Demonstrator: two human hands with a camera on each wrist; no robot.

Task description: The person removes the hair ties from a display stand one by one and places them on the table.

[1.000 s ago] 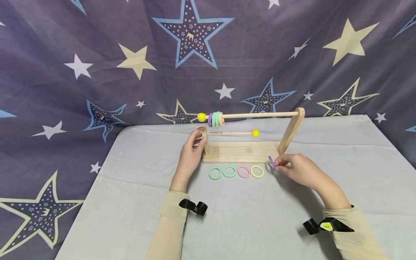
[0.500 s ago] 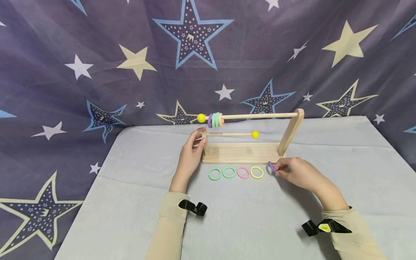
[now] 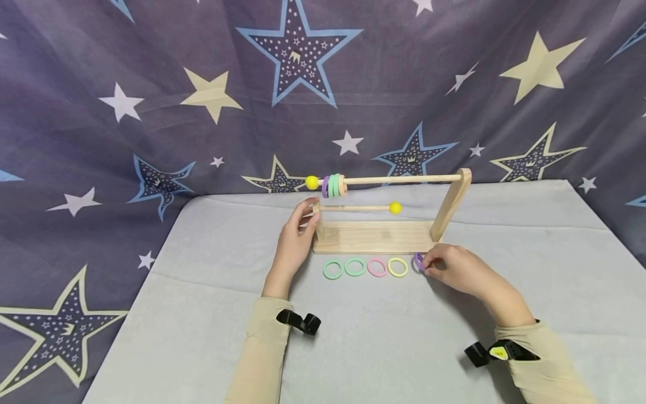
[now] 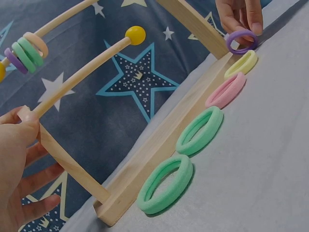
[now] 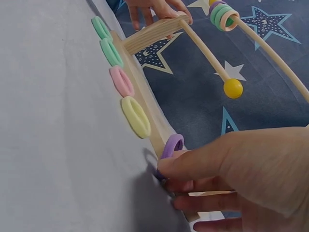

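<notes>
My right hand (image 3: 461, 270) pinches a purple hair tie (image 5: 174, 142) between thumb and fingers, low at the right end of a row of hair ties. Beside it lies a yellow hair tie (image 5: 136, 117), then a pink hair tie (image 5: 121, 81) and two green hair ties (image 4: 165, 207). My left hand (image 3: 294, 244) grips the top of the short post of a wooden rack (image 3: 378, 238), thumb in front. Several hair ties in purple, green and peach hang on the rack's upper rod (image 3: 404, 180), near its left end.
The lower rod (image 3: 355, 208) ends in a yellow ball (image 3: 396, 207); another yellow ball (image 3: 312, 182) caps the upper rod. A tall post (image 3: 451, 205) rises at the rack's right. Behind the grey-covered table (image 3: 383, 336) hangs a star-patterned cloth (image 3: 404, 67).
The right hand has moved slightly down and left with the purple hair tie, bringing it lower beside the yellow one. The left hand stays on the post.
</notes>
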